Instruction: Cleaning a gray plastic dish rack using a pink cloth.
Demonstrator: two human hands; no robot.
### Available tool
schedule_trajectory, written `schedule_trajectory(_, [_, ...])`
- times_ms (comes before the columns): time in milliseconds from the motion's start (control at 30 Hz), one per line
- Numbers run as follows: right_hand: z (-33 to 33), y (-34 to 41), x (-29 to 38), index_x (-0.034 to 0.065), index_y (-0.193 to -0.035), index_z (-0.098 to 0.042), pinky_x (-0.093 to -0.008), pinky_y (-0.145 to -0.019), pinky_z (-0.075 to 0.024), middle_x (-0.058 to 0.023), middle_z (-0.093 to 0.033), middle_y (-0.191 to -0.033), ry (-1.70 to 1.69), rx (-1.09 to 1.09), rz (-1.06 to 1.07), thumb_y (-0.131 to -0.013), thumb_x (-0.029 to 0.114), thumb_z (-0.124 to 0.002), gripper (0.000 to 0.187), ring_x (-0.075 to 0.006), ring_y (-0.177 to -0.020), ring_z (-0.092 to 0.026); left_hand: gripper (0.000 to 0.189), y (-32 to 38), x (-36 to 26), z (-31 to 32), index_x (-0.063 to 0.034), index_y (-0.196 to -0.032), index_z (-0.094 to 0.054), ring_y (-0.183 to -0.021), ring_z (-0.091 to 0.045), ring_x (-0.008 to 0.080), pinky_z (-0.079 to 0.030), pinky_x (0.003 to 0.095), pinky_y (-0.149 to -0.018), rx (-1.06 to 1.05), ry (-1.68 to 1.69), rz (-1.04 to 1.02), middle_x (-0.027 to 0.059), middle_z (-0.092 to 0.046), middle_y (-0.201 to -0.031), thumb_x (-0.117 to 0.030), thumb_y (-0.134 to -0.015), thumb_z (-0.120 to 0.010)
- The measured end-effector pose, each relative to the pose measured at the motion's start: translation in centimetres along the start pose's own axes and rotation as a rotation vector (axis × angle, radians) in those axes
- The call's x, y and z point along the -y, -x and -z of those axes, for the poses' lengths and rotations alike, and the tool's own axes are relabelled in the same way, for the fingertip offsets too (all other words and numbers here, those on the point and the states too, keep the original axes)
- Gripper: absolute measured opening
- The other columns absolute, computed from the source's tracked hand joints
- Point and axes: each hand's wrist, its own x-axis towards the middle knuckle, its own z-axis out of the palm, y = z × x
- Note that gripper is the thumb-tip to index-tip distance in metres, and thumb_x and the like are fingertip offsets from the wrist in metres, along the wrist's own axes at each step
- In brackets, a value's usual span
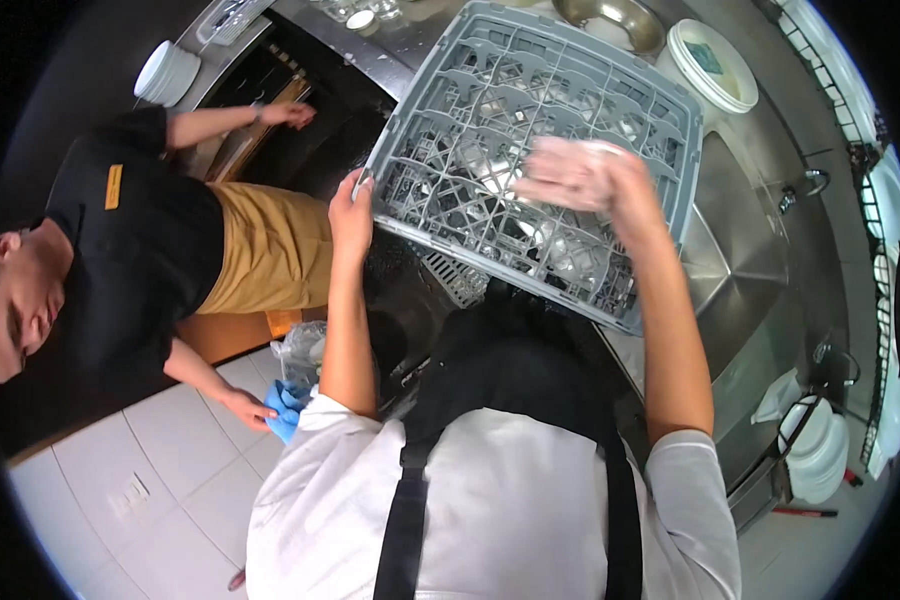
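Observation:
A grey plastic dishwasher glass rack [495,264], divided into square compartments, is held tilted in front of me above the dark floor and beside the steel sink. My left hand [351,214] grips its left edge, with the thumb over the rim. Over the middle of the rack is my right hand [581,176], blurred by motion; whether it holds anything cannot be made out. Clear, shiny shapes that look like glassware [562,251] show through the lattice, though the dividers partly hide them.
At left, a co-worker [142,202] holds a blue cloth [286,409]. A metal bowl [637,28] and white bucket [742,96] stand behind the rack. The steel sink [750,247] and faucet [816,180] are right. Plates are stacked at far left [166,73] and lower right [821,457].

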Motion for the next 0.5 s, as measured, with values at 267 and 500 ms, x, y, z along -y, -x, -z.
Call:
schedule_trajectory(267, [10.1,5.3,-1.8,0.0027,-0.082,-0.063,-0.0262,-0.059,-0.0392,0.0032,-0.056,-0.075,0.367,-0.382,0.043,-0.087,0.008,-0.051,0.014,-0.0069,-0.068,-0.048,0.036,-1.8,-2.5,0.9,-0.0089,-0.124,-0.066,-0.107,-0.064,0.0430,-0.051,0.0481,-0.089,0.065,-0.447,-0.044,0.0255,-0.069,-0.109,-0.020,-0.090,-0.063])
schedule_trajectory(500, [8.4,4.3,-5.7,-0.0026,-0.087,-0.066,-0.0402,-0.068,-0.0473,-0.0158,-0.066,-0.077,0.876,-0.260,0.362,-0.083,0.010,-0.055,0.017,-0.0286,-0.073,-0.063,0.033,-4.1,-4.4,0.8,-0.0099,-0.114,-0.070,-0.102,-0.068,0.0393,-0.053,0.0485,-0.088,0.200,-0.848,-0.016,0.0213,-0.071,-0.103,-0.017,-0.082,-0.065])
